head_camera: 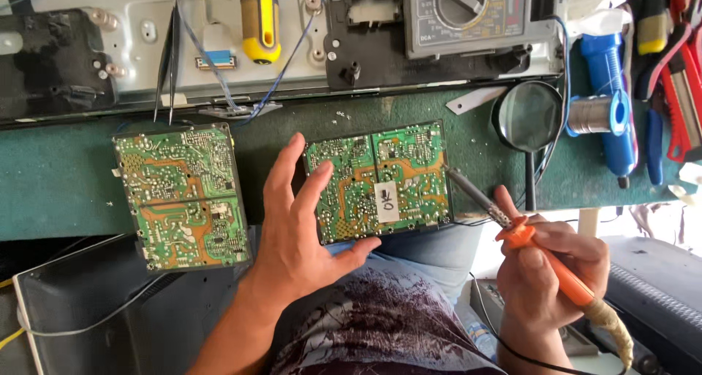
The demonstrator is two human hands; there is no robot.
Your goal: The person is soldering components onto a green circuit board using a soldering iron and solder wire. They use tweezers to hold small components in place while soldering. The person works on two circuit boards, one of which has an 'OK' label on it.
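Note:
My left hand [296, 225] holds the left edge of a green circuit board [417, 166], solder side up, with a small white label on it, at the front edge of the green bench [58, 185]. My thumb is under the board's lower edge and my fingers lie over its left side. My right hand [545, 272] grips an orange-handled soldering iron [556, 269]. Its metal tip touches the board's right edge. A second green circuit board [183, 196] lies to the left, apart from both hands.
A magnifying glass [528, 119] and a spool of solder wire [594, 114] lie at the right. Behind are a multimeter [468, 13], tweezers [170, 60], a yellow-handled screwdriver [260, 24], a blue desoldering pump [613, 97] and red pliers [684, 90].

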